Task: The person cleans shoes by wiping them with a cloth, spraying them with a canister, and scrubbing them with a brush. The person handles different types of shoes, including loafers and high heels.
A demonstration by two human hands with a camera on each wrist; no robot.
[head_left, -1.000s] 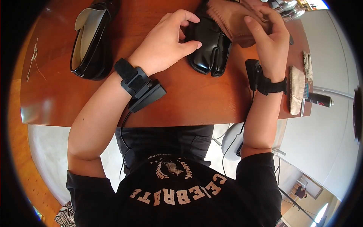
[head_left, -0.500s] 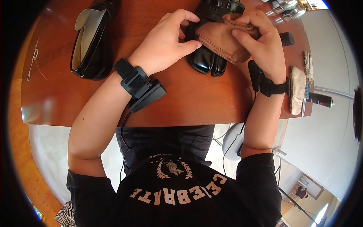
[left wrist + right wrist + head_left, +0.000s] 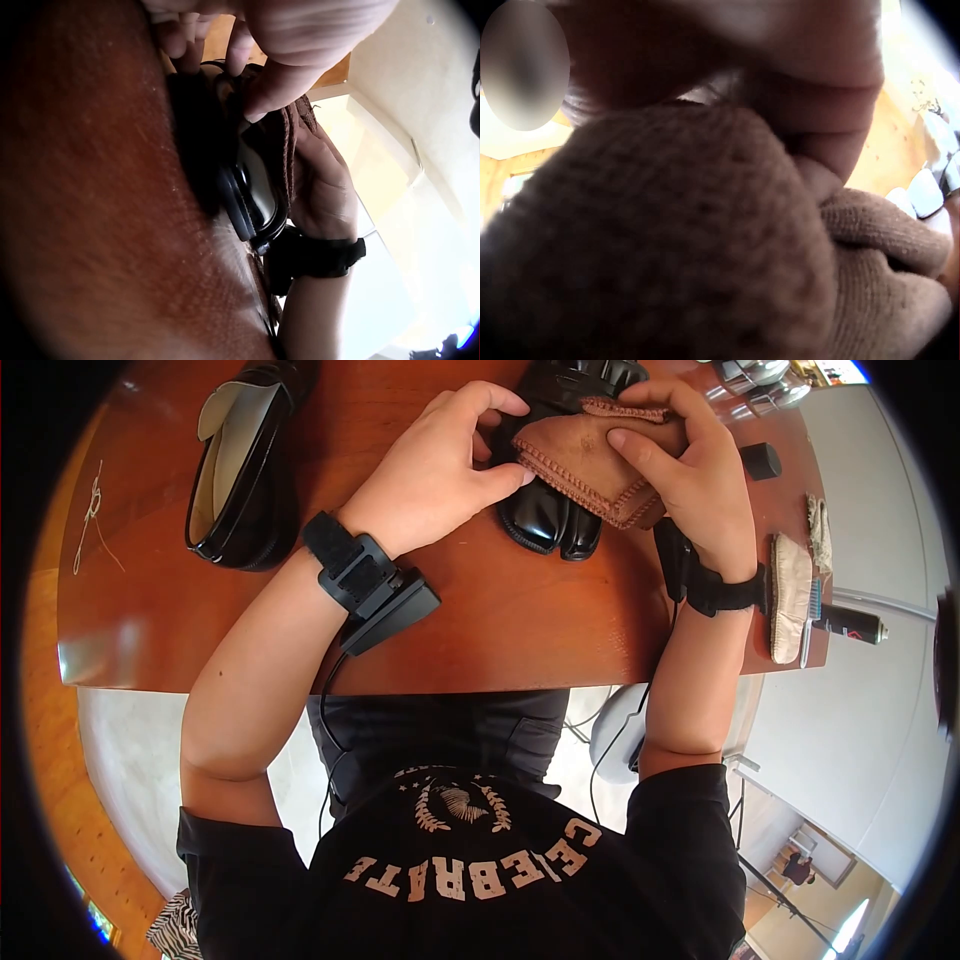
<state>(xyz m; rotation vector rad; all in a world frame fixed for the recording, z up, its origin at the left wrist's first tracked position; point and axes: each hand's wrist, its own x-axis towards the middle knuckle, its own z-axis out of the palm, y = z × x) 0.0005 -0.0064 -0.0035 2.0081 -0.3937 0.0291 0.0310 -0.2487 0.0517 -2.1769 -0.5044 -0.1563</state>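
Observation:
A glossy black leather shoe (image 3: 540, 525) with a split-looking toe lies at the table's far middle. My left hand (image 3: 430, 470) holds it by the side, thumb at the near edge and fingers curled past the far one. In the left wrist view that thumb sits at the edge of the brown cloth. Over the shoe's upper my right hand (image 3: 705, 485) grips a brown cloth mitt (image 3: 575, 455) with thick stitched edges, its thumb flat on top. Up close in the right wrist view, the ribbed, fuzzy mitt (image 3: 675, 240) fills most of the picture. The mitt hides the shoe's middle.
A second black shoe (image 3: 270, 490) with a pale lining stands at the left, near a loose string (image 3: 92, 520). Toward the right edge lie a beige pad (image 3: 789, 600), a blue-bristled brush (image 3: 812, 605), a black spray can (image 3: 850, 623) and a black cap (image 3: 760, 461).
My right hand has brought the brown mitt down and left from the shoe's right side, laying it across the upper. The black cap came into view. My left hand has kept its place.

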